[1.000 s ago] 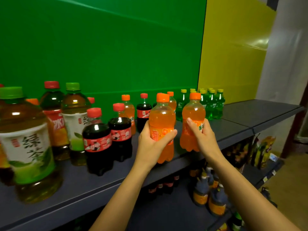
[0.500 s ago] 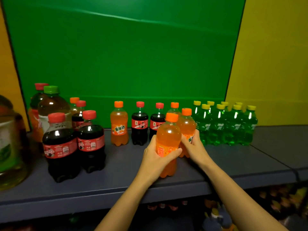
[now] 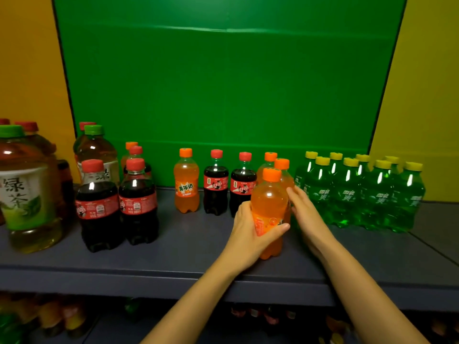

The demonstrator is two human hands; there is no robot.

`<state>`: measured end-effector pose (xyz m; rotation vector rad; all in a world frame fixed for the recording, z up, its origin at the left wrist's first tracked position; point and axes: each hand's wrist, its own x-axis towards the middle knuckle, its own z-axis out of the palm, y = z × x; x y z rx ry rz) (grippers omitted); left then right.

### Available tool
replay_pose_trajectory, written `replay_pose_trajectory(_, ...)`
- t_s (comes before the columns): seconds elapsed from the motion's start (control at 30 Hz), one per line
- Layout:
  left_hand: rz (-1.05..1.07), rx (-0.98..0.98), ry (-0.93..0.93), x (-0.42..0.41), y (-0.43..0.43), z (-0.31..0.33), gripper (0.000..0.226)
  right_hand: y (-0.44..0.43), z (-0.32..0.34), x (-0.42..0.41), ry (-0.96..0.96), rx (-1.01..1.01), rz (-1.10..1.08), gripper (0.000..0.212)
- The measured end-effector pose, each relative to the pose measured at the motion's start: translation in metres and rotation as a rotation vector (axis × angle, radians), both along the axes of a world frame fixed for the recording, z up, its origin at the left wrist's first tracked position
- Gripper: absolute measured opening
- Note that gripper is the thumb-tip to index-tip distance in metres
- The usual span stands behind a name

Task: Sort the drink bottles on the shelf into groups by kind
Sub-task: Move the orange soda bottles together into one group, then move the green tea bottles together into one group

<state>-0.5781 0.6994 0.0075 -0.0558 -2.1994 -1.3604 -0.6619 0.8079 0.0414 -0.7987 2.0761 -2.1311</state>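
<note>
My left hand grips an orange soda bottle that stands on the dark grey shelf. Just behind it is a second orange soda bottle, with my right hand closed on its right side; the thumb is hidden. A third orange bottle shows only its cap behind them. Another orange bottle stands alone to the left, then two small cola bottles. Several green soda bottles are grouped at the right, touching my right hand's side.
Two larger cola bottles stand at front left. Big green tea bottles and red-capped tea bottles crowd the far left. A green backboard closes the back. A lower shelf holds more bottles.
Both hands have carried their orange bottles back and right, beside the green soda group. The two bottles now sit one behind the other. The view has swung left.
</note>
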Motion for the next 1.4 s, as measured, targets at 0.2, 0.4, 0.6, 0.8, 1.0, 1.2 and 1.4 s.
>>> replay_pose_trajectory(0.2, 0.106, -0.082, 0.005, -0.009, 0.011, 0.003, 0.087, 0.015, 0.012, 0.011, 0.160, 0.043, -0.109, 0.049)
replay_pose_trajectory(0.4, 0.128, -0.177, -0.091, 0.002, 0.002, 0.009, 0.087, 0.015, 0.033, 0.025, 0.464, 0.076, -0.286, 0.041)
replay_pose_trajectory(0.6, 0.182, -0.305, -0.027, 0.085, -0.056, 0.023, 0.045, -0.016, 0.066, 0.054, 0.661, -0.026, -0.259, 0.034)
replay_pose_trajectory(0.8, 0.435, -0.138, 0.264, 0.182, -0.139, 0.051, 0.021, -0.101, 0.090, 0.093, 0.671, -0.048, 0.055, 0.022)
replay_pose_trajectory(1.0, 0.860, -0.224, 0.394, 0.236, -0.232, 0.055, 0.042, -0.198, 0.109, 0.116, 0.614, 0.182, 0.253, 0.021)
replay_pose_trajectory(1.2, 0.831, -0.174, 0.206, 0.229, -0.288, 0.044, 0.085, -0.260, 0.127, 0.129, 0.588, 0.716, 0.325, 0.059)
replay_pose_trajectory(1.4, 0.728, -0.080, 0.200, 0.208, -0.303, 0.037, 0.087, -0.288, 0.137, 0.129, 0.434, 0.817, 0.428, 0.041)
